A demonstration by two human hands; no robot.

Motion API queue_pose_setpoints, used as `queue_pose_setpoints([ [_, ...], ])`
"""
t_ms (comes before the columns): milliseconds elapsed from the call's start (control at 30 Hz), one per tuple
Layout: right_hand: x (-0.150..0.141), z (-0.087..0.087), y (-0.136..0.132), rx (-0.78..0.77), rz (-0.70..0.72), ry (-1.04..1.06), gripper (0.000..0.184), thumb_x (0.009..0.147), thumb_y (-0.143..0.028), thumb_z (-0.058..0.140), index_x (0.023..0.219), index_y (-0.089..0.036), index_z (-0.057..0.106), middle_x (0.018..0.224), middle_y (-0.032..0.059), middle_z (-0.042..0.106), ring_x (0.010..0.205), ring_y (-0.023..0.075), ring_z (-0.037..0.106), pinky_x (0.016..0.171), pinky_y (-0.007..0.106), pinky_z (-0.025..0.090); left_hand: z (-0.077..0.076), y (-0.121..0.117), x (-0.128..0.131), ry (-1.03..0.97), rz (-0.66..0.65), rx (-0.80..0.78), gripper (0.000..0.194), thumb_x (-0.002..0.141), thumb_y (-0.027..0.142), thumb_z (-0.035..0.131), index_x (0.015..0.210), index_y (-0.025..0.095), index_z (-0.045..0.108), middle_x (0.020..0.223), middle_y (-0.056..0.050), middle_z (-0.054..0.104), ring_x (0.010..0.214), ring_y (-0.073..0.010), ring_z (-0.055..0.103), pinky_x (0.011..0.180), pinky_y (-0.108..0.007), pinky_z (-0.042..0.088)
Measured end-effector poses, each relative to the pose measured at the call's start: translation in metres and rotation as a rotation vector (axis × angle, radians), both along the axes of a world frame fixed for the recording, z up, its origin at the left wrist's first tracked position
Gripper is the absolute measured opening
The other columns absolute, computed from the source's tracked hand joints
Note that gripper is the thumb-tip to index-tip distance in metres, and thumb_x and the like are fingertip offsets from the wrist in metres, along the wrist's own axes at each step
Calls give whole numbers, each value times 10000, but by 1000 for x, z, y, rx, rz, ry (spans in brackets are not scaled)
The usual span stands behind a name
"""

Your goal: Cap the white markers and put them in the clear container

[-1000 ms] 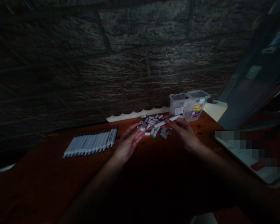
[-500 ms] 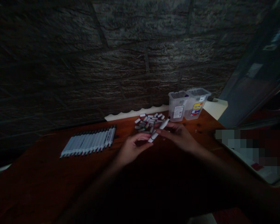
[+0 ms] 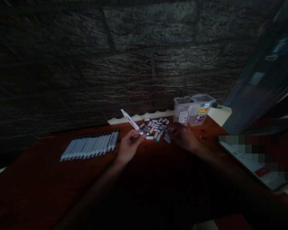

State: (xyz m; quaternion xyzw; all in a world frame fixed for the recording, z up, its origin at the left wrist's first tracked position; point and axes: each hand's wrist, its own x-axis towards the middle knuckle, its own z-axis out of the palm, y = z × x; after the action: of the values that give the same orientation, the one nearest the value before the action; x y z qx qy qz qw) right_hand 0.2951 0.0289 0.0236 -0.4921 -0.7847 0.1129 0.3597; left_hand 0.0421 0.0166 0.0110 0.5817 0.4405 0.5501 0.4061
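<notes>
The marker (image 3: 130,120), between both my hands half a second ago, is now pinched in my left hand (image 3: 128,147) alone, tilted up toward the far left, leaving my right hand (image 3: 184,136) off it, by the right edge of the scattered caps (image 3: 149,137). Shadow hides my right fingertips; I cannot tell whether they grip anything.

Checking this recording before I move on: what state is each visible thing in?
Held marker: tilted, raised
Left hand: gripping the held marker
Caps: loose, scattered
Right hand: at the caps, grip unclear
Marker row: lying side by side
Clear containers: upright, open-topped
</notes>
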Motion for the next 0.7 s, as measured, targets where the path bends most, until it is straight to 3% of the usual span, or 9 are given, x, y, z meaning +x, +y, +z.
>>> queue_pose_setpoints([
  [200,-5,-4,-2,7,-16,-57,351,885,-306,540,1185,-178,668,1106,116,673,864,215,658,787,354,531,1,0,-1,-19,59,22,279,693,306,774,894,166,641,807,-15,703,755,-153,664,811,-326,536],
  [367,-4,-3,-3,14,-45,-51,324,883,-318,533,1128,-181,696,1013,114,688,831,212,650,749,354,520,-4,-2,0,74,-60,45,253,739,328,732,919,172,649,851,-33,718,762,-169,676,735,-317,560],
  [567,-4,0,-5,12,-42,-14,309,876,-352,530,1039,-172,720,916,110,686,710,194,625,655,358,502,2,-16,2,558,-130,285,188,848,297,629,1016,224,672,954,-41,739,839,-190,684,789,-329,542],
  [700,-3,2,-5,-4,-42,3,287,869,-357,532,994,-182,723,894,96,687,672,175,615,616,336,485,13,-11,-15,813,35,362,197,857,274,607,1041,250,674,972,-49,728,829,-213,668,803,-347,504],
])
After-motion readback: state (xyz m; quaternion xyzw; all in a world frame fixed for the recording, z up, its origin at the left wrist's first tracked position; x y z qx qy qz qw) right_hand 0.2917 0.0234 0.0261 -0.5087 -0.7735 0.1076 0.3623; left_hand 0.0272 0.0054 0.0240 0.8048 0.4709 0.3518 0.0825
